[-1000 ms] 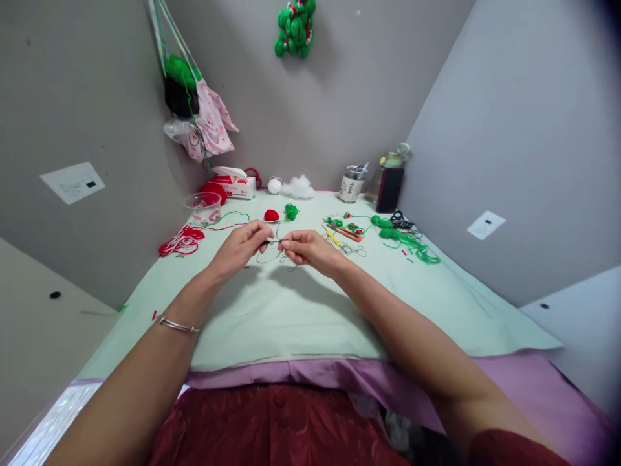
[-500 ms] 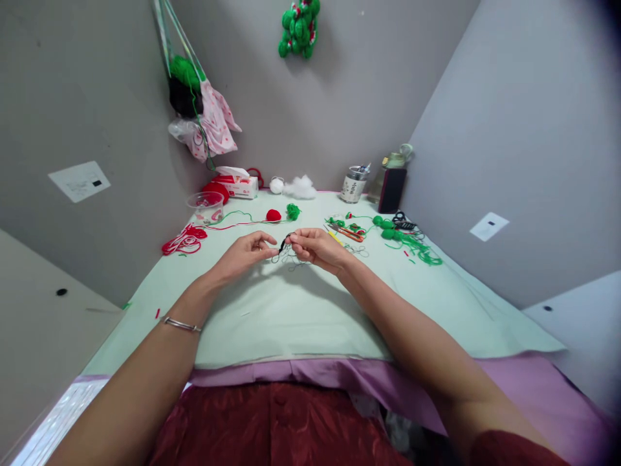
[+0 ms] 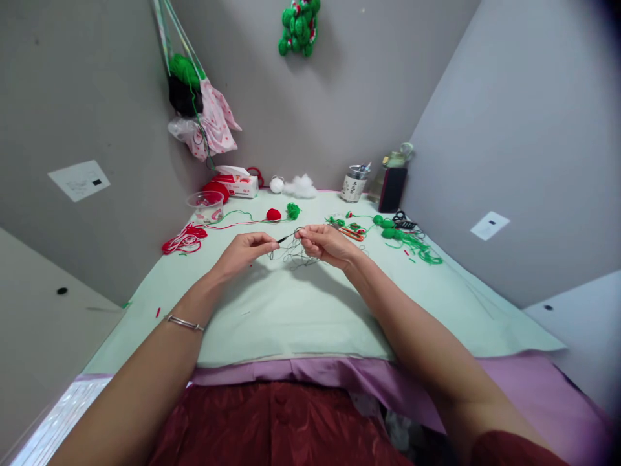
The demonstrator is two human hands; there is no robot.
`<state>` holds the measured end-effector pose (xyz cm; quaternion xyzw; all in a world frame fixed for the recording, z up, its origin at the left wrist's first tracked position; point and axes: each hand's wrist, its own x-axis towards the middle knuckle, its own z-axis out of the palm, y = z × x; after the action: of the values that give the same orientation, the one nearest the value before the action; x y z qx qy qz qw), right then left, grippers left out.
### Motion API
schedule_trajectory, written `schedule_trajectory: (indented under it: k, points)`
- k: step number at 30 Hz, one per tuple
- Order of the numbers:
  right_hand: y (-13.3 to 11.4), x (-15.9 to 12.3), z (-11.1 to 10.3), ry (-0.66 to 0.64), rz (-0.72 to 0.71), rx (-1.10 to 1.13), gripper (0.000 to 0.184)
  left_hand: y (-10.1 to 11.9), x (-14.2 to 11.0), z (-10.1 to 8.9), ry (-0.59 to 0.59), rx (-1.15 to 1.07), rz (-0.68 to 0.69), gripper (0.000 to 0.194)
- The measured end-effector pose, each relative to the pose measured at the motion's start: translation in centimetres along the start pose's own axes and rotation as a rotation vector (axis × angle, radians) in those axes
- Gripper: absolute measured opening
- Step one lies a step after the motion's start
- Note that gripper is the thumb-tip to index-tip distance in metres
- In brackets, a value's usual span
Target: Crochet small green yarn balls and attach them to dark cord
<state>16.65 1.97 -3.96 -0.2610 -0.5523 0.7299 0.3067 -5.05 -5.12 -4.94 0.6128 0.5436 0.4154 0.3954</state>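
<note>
Between my hands a thin dark thread (image 3: pixel 290 237) runs above the table. My left hand (image 3: pixel 248 249) is closed, thumb and forefinger pinching a small black piece (image 3: pixel 282 240) whose end sticks out toward the right; its kind is too small to make out. Opposite it, my right hand (image 3: pixel 325 244) pinches the thread, its other fingers curled in. Loose, tangled loops of dark thread (image 3: pixel 298 259) hang or lie below the hands. Just behind my right hand, an orange-handled tool (image 3: pixel 352 233) lies on the table, partly hidden.
Red yarn (image 3: pixel 187 241), a clear tub (image 3: pixel 206 208) and a tissue box (image 3: pixel 243 186) stand left. A red ball (image 3: pixel 273 214), green yarn (image 3: pixel 293 211) and white stuffing (image 3: pixel 301 187) lie behind. Right are a can (image 3: pixel 354 184), black phone-like slab (image 3: pixel 392 189), scissors (image 3: pixel 403 221) and green strands (image 3: pixel 422 249).
My right hand has moved slightly right, away from my left, and thread now stretches between them. My left fingers have closed onto the black piece.
</note>
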Motion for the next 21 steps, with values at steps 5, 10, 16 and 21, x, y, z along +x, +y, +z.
schedule_trajectory:
  k: [5, 10, 16, 21]
  points:
    - [-0.1, 0.0, 0.1, 0.092, -0.040, -0.017, 0.032, -0.3, -0.4, -1.5, -0.100, 0.041, -0.026, 0.035]
    - [-0.3, 0.1, 0.1, 0.117, -0.067, -0.012, 0.033, -0.3, -0.7, -2.6, -0.178, 0.044, -0.019, 0.035]
    - [-0.4, 0.1, -0.9, 0.056, -0.039, 0.085, 0.031, -1.2, -0.4, -2.9, -0.122, -0.050, 0.035, 0.029]
    - [-0.1, 0.1, -0.6, 0.074, -0.047, 0.074, 0.033, -1.2, -0.4, -2.5, -0.072, -0.065, 0.030, 0.030]
